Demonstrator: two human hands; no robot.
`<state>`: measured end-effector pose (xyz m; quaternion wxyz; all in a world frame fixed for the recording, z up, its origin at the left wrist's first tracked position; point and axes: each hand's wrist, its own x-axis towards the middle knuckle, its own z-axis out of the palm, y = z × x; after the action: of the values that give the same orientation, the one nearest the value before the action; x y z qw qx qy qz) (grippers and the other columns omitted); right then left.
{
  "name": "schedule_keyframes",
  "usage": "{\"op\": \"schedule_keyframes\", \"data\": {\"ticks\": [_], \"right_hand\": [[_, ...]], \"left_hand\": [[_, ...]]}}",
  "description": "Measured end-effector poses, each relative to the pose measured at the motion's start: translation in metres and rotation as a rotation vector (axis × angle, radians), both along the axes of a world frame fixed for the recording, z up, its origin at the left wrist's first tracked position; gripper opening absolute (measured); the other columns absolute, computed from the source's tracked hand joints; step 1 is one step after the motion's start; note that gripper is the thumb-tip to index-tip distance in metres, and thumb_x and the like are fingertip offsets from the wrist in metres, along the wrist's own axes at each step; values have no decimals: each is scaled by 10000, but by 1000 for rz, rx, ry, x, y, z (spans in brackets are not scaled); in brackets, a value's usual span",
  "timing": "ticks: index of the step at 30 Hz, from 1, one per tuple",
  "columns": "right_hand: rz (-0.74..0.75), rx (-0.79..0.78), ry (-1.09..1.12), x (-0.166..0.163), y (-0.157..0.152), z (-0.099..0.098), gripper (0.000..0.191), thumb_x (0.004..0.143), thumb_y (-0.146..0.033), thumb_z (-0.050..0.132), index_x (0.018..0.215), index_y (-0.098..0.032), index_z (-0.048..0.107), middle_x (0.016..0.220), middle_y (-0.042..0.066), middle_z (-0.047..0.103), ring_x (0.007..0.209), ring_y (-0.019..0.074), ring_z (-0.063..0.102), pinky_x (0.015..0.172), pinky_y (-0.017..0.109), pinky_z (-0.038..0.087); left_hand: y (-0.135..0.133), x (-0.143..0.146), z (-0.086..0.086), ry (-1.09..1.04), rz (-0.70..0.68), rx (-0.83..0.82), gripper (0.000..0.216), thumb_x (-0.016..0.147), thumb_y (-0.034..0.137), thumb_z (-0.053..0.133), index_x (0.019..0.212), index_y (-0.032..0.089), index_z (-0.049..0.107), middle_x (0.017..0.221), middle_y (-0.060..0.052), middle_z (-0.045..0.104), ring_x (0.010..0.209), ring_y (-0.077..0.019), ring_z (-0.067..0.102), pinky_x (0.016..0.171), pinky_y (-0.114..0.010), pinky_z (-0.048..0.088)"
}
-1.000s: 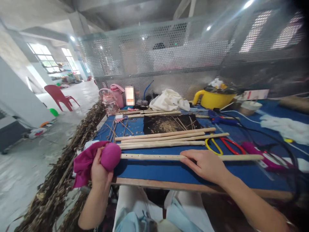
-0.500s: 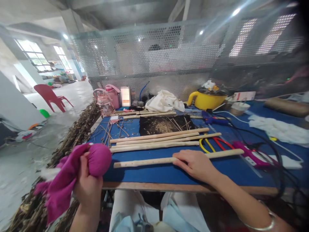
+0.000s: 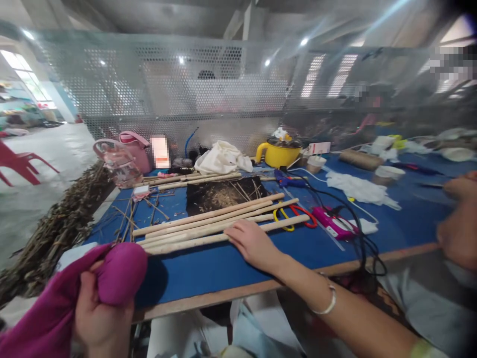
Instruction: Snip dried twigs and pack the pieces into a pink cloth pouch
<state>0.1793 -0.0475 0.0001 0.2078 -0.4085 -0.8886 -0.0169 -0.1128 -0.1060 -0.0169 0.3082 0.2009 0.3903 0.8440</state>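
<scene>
My left hand (image 3: 100, 313) is closed round a magenta cloth (image 3: 48, 308) bunched behind a smooth, rounded ball-like end (image 3: 122, 273). It is raised over the table's front left corner. My right hand (image 3: 255, 246) has its fingers curled over a peeled wooden stick (image 3: 194, 244), which lies on the blue tabletop (image 3: 194, 276). Beyond it several similar sticks (image 3: 208, 211) lie side by side, close to the held one. The right end of the held stick lies across the yellow and red handles of scissors (image 3: 303, 217).
A black cloth (image 3: 203, 196) with wood crumbs and twigs lies behind the sticks. A yellow pot (image 3: 281, 154), blue glue gun (image 3: 290, 180), magenta device (image 3: 331, 223) and black cables (image 3: 367, 251) are further right. A co-worker's hand (image 3: 462, 191) shows at the right edge. Bundled dry branches (image 3: 55, 219) lie left.
The view has turned right, bringing a co-worker's arm into sight. My right hand has slid the stick away from me, up against the other sticks. My left hand still holds the magenta cloth.
</scene>
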Motion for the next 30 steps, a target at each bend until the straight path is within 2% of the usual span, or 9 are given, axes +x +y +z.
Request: {"op": "schedule_keyframes", "data": {"ticks": [2, 5, 7, 10, 13, 17, 21, 26, 30], "right_hand": [[-34, 31, 63, 8, -4, 4, 221, 881, -224, 423, 1031, -182, 579, 923, 75, 596, 887, 187, 511, 786, 319, 401], [-30, 77, 105, 22, -7, 11, 243, 885, -260, 417, 1060, -186, 570, 974, 77, 601, 899, 184, 536, 799, 316, 426], [-31, 160, 97, 29, -7, 14, 260, 861, -333, 463, 1044, -196, 587, 952, 74, 610, 875, 200, 555, 763, 326, 446], [-6, 226, 109, 36, -8, 15, 263, 857, -355, 463, 1028, -217, 608, 918, 61, 628, 833, 192, 584, 711, 306, 469], [19, 224, 114, 39, -12, 14, 261, 854, -349, 464, 1033, -233, 614, 927, 60, 642, 836, 192, 600, 716, 306, 484], [55, 177, 133, 40, -16, 15, 260, 852, -343, 460, 1030, -247, 624, 946, 55, 655, 855, 191, 614, 744, 303, 499], [61, 152, 129, 44, -19, 22, 256, 855, -341, 456, 1009, -244, 636, 932, 43, 665, 841, 179, 624, 723, 280, 505], [28, 152, 93, 54, -20, 26, 259, 859, -335, 451, 997, -223, 639, 915, 56, 663, 821, 173, 619, 704, 275, 497], [23, 132, 72, 64, -18, 24, 263, 860, -328, 445, 988, -215, 646, 893, 61, 663, 802, 167, 618, 696, 276, 494]], "left_hand": [[5, -1, 14, -176, 62, -12, 187, 808, 336, 480, 751, 213, 609, 794, 53, 666, 854, -110, 600, 854, -260, 471], [8, 0, 33, -338, -20, -86, 258, 840, 305, 417, 711, 193, 610, 732, 16, 668, 789, -131, 620, 802, -300, 483], [10, 0, 39, -382, -59, -66, 261, 844, 299, 415, 714, 192, 614, 727, 10, 671, 778, -137, 627, 803, -317, 476], [9, -5, 42, -421, -59, -16, 250, 840, 307, 428, 735, 199, 626, 749, 12, 677, 780, -137, 630, 827, -327, 463], [6, -8, 44, -432, -49, 0, 236, 830, 318, 448, 758, 207, 643, 782, 14, 681, 796, -133, 631, 854, -327, 454], [3, -3, 47, -414, -151, -58, 242, 806, 326, 470, 821, 186, 666, 868, -29, 688, 845, -185, 632, 858, -382, 460], [7, -1, 52, -393, -135, -93, 243, 800, 327, 480, 854, 175, 662, 907, -43, 686, 904, -212, 616, 874, -414, 453], [9, 2, 59, -327, -106, -34, 197, 803, 316, 491, 750, 189, 632, 961, -6, 677, 975, -178, 592, 848, -333, 476], [11, 8, 51, -269, -172, -78, 189, 799, 271, 496, 680, 174, 607, 931, -6, 682, 944, -142, 603, 799, -244, 482]]}}
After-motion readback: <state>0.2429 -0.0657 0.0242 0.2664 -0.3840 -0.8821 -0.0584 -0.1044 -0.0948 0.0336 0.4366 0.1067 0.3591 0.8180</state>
